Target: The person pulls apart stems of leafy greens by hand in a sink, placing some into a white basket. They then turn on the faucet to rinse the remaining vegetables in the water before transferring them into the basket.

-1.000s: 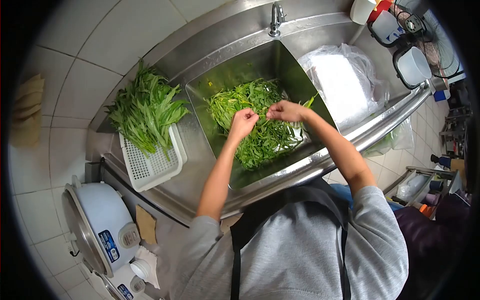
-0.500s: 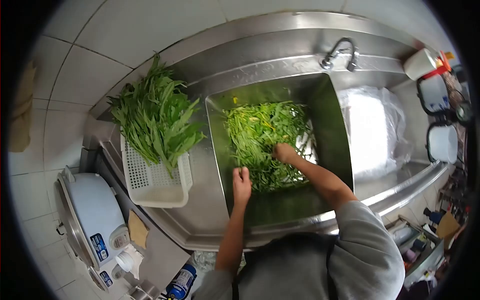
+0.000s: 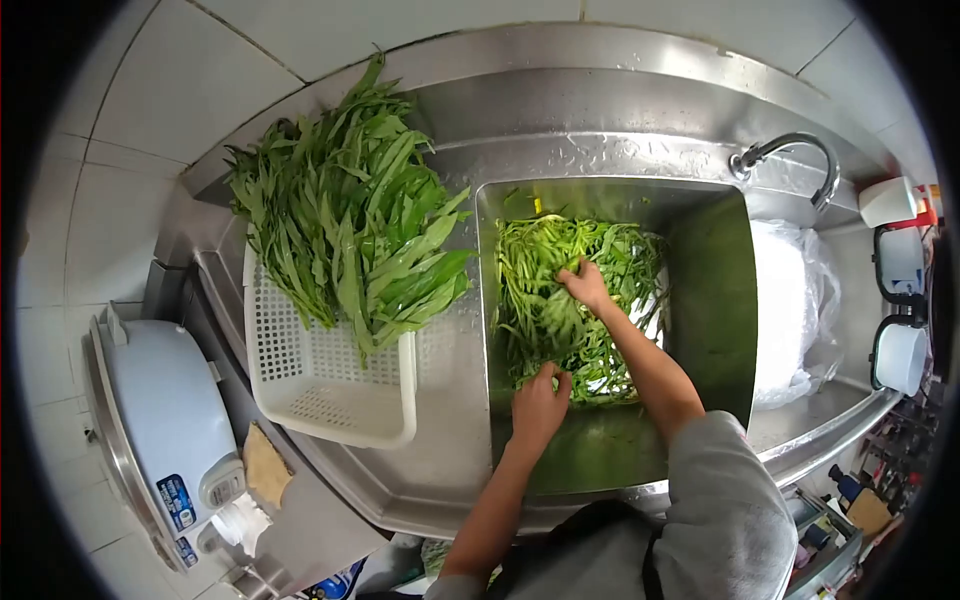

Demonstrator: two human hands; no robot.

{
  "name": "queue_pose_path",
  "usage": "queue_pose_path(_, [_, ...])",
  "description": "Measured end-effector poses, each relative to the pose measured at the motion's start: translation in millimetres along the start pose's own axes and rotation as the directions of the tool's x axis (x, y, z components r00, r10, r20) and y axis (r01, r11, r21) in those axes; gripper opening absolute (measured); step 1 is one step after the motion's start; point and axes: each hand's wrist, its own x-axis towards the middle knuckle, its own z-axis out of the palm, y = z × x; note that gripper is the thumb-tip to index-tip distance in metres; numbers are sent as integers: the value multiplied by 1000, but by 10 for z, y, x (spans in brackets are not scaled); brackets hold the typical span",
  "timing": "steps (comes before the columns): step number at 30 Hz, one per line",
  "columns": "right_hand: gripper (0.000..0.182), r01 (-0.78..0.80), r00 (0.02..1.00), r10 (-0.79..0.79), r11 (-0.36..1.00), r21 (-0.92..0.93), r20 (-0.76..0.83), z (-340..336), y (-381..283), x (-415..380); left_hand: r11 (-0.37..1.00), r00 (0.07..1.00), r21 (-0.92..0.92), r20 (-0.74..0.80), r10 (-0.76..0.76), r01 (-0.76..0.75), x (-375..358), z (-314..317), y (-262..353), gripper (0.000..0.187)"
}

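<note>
Cut leafy greens (image 3: 620, 250) with green stems lie in the square steel sink basin (image 3: 712, 330). My right hand (image 3: 587, 287) is closed on some of them in the middle of the heap, and the leaves just below it are blurred by motion. At the heap's near edge, my left hand (image 3: 541, 402) has its fingers bent together on the leaves; its fingertips are partly hidden. To the left, a big bunch of long-leaved greens (image 3: 350, 210) rests over the far part of a white perforated basket (image 3: 400, 400).
A curved tap (image 3: 800, 145) stands behind the basin at the right. Clear plastic sheeting (image 3: 820, 300) lies in the right-hand section, with white containers (image 3: 900, 360) beyond it. At the left are a pale blue lidded appliance (image 3: 165, 400) and a brown cloth-like piece (image 3: 267, 468).
The view has shifted left, so the basket and basin appear further right. My left hand has moved in against the greens, and my right hand has shifted toward the far side of the heap.
</note>
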Motion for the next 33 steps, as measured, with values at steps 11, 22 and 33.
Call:
queue_pose_path(11, [53,-74,969,-21,925,-372,-245,434,-70,167,989,993,87,25,115,-117,-142,13,95,22])
queue_pose_path(22, [29,154,987,-160,930,332,-10,-756,-994,-1147,950,914,-149,-347,209,-273,435,-279,426,44])
queue_pose_path(33, [37,1,997,-54,717,697,54,-1621,-1196,-1706,970,957,199,-226,181,-137,918,-671,286,44])
